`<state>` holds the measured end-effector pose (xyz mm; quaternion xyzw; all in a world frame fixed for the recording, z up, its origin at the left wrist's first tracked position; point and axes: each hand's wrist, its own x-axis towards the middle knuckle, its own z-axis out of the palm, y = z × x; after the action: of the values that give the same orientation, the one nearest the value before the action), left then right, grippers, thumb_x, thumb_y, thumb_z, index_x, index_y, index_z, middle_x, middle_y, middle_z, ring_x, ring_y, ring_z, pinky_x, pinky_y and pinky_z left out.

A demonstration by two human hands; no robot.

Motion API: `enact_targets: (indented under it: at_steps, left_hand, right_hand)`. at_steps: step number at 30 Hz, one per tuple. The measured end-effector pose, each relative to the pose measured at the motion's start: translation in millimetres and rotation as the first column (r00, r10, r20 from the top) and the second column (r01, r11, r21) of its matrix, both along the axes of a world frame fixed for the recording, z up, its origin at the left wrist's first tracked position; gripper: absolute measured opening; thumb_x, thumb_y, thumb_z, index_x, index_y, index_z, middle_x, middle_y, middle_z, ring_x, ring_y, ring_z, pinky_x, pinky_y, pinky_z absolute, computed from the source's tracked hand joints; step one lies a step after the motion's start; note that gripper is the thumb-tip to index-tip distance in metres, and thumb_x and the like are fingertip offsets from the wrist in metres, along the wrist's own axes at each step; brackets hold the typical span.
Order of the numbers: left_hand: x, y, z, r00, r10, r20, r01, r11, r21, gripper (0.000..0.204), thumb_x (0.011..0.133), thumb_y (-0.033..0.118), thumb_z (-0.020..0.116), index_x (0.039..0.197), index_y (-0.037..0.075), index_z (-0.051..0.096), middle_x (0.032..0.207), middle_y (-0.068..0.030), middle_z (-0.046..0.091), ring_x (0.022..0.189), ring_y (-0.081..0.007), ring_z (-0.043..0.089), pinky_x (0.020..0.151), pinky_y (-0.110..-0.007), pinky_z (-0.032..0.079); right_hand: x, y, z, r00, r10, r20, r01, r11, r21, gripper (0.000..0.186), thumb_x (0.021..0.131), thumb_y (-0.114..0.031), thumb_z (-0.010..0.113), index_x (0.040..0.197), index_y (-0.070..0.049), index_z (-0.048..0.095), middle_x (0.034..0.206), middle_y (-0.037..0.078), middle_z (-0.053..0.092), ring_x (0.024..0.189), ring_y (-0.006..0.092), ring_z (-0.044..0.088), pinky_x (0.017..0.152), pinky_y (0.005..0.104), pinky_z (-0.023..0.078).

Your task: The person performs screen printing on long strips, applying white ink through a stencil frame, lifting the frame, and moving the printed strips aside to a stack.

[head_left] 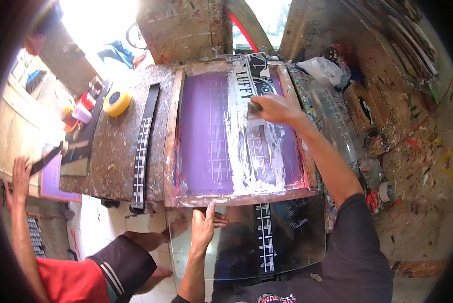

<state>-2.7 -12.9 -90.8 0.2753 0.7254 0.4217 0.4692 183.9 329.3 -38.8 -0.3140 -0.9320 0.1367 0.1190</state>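
A wooden screen-printing frame [172, 166] with purple mesh lies in front of me, with white ink [241, 174] smeared down its middle and right. My right hand [274, 108] is closed around a small dark-edged squeegee [255, 107], mostly hidden by the fingers, over the inked part. Beyond it, a black-and-white printed sheet [259, 65] covers the upper mesh. At the near edge of the frame, my left hand [203, 227] grips the wood, thumb up against it and fingers below. A black strap with white line patterns [265, 237] runs out from under the frame on a glass plate [191, 252].
Another patterned strap [143, 156] and yellow tape roll [117, 103] lie on the stained table to the left. A co-worker's hand [21, 174] holds a dark strip there. Right of the frame are a plastic bag [320, 69], a cardboard box [365, 106] and red scissors [372, 201].
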Motion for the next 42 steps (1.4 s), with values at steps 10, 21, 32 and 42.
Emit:
enact_targets:
  at_steps: [10, 21, 32, 42]
  left_hand:
    - [2, -5, -4, 0.985, 0.062, 0.163, -0.06, 0.998, -0.021, 0.039, 0.105, 0.028, 0.055, 0.105, -0.01, 0.043, 0.085, -0.0245, 0.069, 0.074, -0.0295, 0.074, 0.064, -0.036, 0.063]
    - [6, -16, 4, 0.975, 0.162, 0.149, -0.208, 0.9, 0.384, 0.041, 0.103, 0.031, 0.061, 0.109, -0.004, 0.04, 0.079, -0.0174, 0.067, 0.064, -0.022, 0.069, 0.057, -0.032, 0.058]
    - [26, 40, 7, 0.519, -0.426, -0.741, 0.83, 0.457, 0.318, 0.037, 0.087, 0.026, 0.076, 0.117, 0.008, 0.064, 0.102, -0.0132, 0.067, 0.103, -0.034, 0.064, 0.094, -0.047, 0.049]
    - [-1, 30, -5, 0.73, -0.439, -0.524, 0.645, 0.697, 0.315, 0.019, 0.089, 0.009, 0.066, 0.106, 0.0, 0.069, 0.089, -0.0168, 0.071, 0.078, -0.0275, 0.07, 0.072, -0.039, 0.055]
  right_hand:
    - [30, -144, -32, 1.0, 0.015, 0.024, -0.014, 0.999, -0.042, 0.021, 0.081, 0.001, 0.063, 0.101, -0.006, 0.063, 0.089, 0.015, 0.067, 0.08, 0.0364, 0.068, 0.079, 0.0469, 0.052]
    - [24, -244, 10, 0.958, -0.242, -0.155, 0.286, 0.854, 0.434, 0.035, 0.087, -0.034, 0.073, 0.107, -0.007, 0.062, 0.097, 0.008, 0.058, 0.094, 0.0237, 0.059, 0.097, 0.0478, 0.034]
    - [-11, -128, 220, 0.875, -0.23, -0.425, 0.444, 0.731, 0.518, 0.054, 0.093, -0.05, 0.061, 0.075, 0.001, 0.063, 0.077, 0.024, 0.066, 0.076, 0.0415, 0.067, 0.071, 0.0522, 0.051]
    - [-12, -79, 281, 0.884, -0.304, -0.355, 0.459, 0.707, 0.538, 0.048, 0.094, -0.042, 0.055, 0.099, 0.002, 0.073, 0.096, 0.024, 0.072, 0.085, 0.0373, 0.07, 0.083, 0.0478, 0.054]
